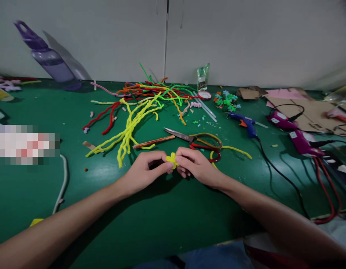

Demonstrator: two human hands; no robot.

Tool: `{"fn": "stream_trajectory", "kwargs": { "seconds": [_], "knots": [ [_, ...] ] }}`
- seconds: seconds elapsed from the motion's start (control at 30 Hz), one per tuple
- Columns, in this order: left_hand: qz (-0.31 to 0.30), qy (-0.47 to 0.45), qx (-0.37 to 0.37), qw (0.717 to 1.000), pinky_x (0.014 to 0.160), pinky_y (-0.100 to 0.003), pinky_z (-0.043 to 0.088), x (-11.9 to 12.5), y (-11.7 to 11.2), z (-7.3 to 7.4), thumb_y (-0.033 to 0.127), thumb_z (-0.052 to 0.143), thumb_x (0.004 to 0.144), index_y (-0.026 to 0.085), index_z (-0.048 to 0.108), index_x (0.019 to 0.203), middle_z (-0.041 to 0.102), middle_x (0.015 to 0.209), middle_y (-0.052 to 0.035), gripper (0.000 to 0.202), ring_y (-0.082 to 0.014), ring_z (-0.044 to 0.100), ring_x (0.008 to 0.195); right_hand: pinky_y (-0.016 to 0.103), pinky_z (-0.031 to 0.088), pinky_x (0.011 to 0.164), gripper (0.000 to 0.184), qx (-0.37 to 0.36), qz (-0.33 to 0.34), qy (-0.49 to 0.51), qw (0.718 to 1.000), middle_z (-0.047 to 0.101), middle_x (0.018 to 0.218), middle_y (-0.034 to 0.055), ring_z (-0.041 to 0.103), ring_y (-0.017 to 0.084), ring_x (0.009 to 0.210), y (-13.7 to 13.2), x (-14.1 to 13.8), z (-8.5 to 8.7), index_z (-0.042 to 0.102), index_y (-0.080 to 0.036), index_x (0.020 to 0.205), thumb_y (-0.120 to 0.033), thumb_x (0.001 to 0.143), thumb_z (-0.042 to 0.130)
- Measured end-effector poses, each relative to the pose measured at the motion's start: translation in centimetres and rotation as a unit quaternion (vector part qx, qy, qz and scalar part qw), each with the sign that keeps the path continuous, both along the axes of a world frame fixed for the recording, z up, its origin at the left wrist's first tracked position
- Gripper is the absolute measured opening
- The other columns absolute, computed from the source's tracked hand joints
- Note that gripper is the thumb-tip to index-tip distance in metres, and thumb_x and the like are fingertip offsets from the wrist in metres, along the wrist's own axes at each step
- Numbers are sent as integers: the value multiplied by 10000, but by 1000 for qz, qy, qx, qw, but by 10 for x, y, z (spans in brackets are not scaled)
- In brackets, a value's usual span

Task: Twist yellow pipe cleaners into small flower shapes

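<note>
Between my two hands, just above the green table, is a small yellow pipe-cleaner flower point(172, 160) with rounded loops. My left hand point(146, 168) pinches its left side between thumb and fingers. On the other side, my right hand point(197, 166) grips it the same way, its lower fingers curled beneath. Right behind the hands lie scissors point(187, 137) with red and yellow handles, blades apart, and a thin brown stick point(154, 142). Yellow pipe cleaners point(130, 123) spread out to the left behind my left hand. One more yellow strand point(237, 150) pokes out past the scissor handles.
A heap of red, orange and green pipe cleaners point(161, 89) lies at the back. A blue glue gun point(247, 124) with a black cord rests at right, near purple devices point(304, 143) and cardboard point(315, 112). A purple bottle point(53, 65) stands back left.
</note>
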State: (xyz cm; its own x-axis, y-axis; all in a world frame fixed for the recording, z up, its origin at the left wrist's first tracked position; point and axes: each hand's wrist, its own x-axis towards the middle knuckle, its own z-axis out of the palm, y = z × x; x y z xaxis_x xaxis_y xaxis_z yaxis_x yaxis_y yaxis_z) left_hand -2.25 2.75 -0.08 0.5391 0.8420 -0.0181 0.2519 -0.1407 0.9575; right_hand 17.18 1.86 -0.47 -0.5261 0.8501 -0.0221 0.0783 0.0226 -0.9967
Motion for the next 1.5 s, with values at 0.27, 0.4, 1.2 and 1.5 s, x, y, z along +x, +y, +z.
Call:
{"fn": "stream_trajectory", "kwargs": {
  "seconds": [0.27, 0.4, 1.2, 1.5],
  "knots": [
    [5, -5, 6, 1000, 562, -209, 383, 0, 1, 1, 324, 598, 832, 139, 624, 654, 595, 641, 6, 258, -97, 502, 598, 199, 322, 479, 267, -6, -15, 21, 1000, 459, 562, -58, 434, 63, 495, -3, -5, -3, 508, -164, 772, -369, 942, 492],
    [3, -6, 11, 1000, 570, -210, 393, 1, 1, 1, 321, 595, 834, 142, 625, 652, 604, 642, 3, 258, -101, 516, 606, 206, 328, 486, 274, -3, -21, 18, 1000, 459, 567, -54, 434, 69, 500, -4, -6, -5, 503, -166, 771, -383, 939, 492],
    [72, 5, 64, 995, 602, -210, 430, 2, 1, 2, 345, 559, 869, 159, 630, 842, 616, 763, -2, 200, -104, 529, 651, 217, 352, 526, 207, 67, -54, -66, 994, 471, 577, -51, 444, 82, 522, 5, 3, 1, 485, -178, 797, -330, 939, 481],
    [38, 28, 63, 997, 578, -216, 397, 1, 2, 1, 359, 570, 848, 147, 616, 715, 581, 662, 4, 254, -108, 506, 620, 217, 356, 537, 200, 99, -27, -103, 989, 494, 585, -41, 458, 84, 529, 6, 2, 6, 514, -171, 800, -310, 937, 472]
  ]
}}
